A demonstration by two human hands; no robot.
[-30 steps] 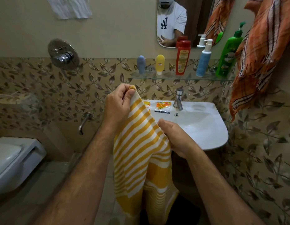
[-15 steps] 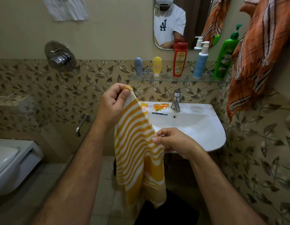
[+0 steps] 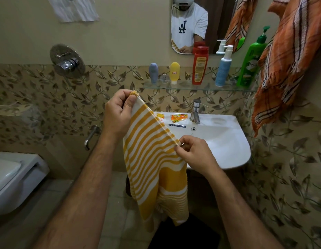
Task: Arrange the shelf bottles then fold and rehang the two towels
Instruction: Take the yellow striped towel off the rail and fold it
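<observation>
A yellow and white striped towel [image 3: 152, 168] hangs in front of the sink. My left hand [image 3: 118, 114] pinches its upper corner, raised high. My right hand [image 3: 192, 153] pinches the same top edge lower and to the right, so the edge runs taut and slanted between them. An orange plaid towel [image 3: 283, 62] hangs at the upper right. On the glass shelf [image 3: 192, 88] stand a grey tube [image 3: 153, 72], a yellow tube [image 3: 174, 72], a red bottle [image 3: 200, 65], a blue pump bottle [image 3: 223, 69] and a green pump bottle [image 3: 250, 62].
The white sink [image 3: 228, 141] with a tap [image 3: 195, 112] holds small sachets [image 3: 178, 118] on its back rim. A toilet [image 3: 14, 178] sits at the left. A shower valve [image 3: 67, 61] and a spout [image 3: 91, 137] stick out from the tiled wall. A mirror [image 3: 219, 18] hangs above the shelf.
My right hand has slid rightwards along the towel's top edge and now pinches it, pulling the edge taut. The towel has spread wider. My left hand keeps its hold on the corner.
</observation>
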